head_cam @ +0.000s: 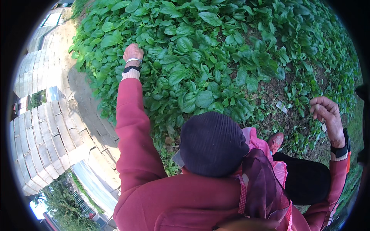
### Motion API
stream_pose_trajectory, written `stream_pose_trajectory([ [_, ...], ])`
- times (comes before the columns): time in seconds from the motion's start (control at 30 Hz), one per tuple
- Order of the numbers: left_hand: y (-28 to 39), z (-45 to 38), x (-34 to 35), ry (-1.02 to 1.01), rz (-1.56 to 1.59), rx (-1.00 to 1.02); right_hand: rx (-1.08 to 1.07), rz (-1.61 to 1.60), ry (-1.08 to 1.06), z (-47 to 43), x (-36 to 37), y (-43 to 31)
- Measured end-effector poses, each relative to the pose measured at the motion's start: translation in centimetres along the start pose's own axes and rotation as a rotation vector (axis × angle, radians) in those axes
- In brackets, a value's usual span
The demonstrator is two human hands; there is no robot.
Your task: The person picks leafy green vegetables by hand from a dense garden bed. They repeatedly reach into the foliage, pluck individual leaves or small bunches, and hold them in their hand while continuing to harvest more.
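Note:
My left hand point(133, 52), with a bangle and a black wristband, reaches into a dense bed of broad-leaved greens point(185, 44). Its back faces me and its fingers are curled. Whatever they may hold is hidden by the hand and leaves. Off to the right, my right hand point(326, 111) hangs above a thinner patch of soil point(271, 91) and small plants. Its fingers are loosely bent, a gap shows beside the thumb, and nothing is visible in it. A black band with a device point(339, 150) circles that wrist.
A dark ribbed rounded cloth shape point(214, 144) sits between my arms. Beside it hang pink checked cloth point(254, 141) and a purple scarf point(257, 182). A reddish shoe point(275, 142) rests on soil. Brick paving point(86, 89) borders the left. A pale scrap point(281, 106) lies right.

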State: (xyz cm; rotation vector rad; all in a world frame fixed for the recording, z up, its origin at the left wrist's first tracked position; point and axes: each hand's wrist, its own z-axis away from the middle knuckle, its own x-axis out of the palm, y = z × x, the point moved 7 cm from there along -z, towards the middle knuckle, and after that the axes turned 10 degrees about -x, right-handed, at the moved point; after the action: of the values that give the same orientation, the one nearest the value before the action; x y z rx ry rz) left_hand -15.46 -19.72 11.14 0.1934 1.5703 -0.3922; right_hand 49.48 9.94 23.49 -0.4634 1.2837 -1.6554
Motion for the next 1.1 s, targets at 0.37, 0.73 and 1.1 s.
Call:
stream_pose_trajectory([
  [0.37, 9.5, 16.6, -15.9, -0.598, 1.466, 0.293, -0.103, 0.007, -0.099, -1.4, 3.5, -4.6],
  [0.73, 30.0, 34.6, -17.0, -1.522, 1.251, 0.819, -0.451, -0.339, -0.107, -3.0, 9.1, -10.7],
  [1.1, 9.1, 4.2, -7.7, -0.144, 1.718, 0.097, -0.15, -0.477, 0.51, -0.9, -1.4, -3.3],
])
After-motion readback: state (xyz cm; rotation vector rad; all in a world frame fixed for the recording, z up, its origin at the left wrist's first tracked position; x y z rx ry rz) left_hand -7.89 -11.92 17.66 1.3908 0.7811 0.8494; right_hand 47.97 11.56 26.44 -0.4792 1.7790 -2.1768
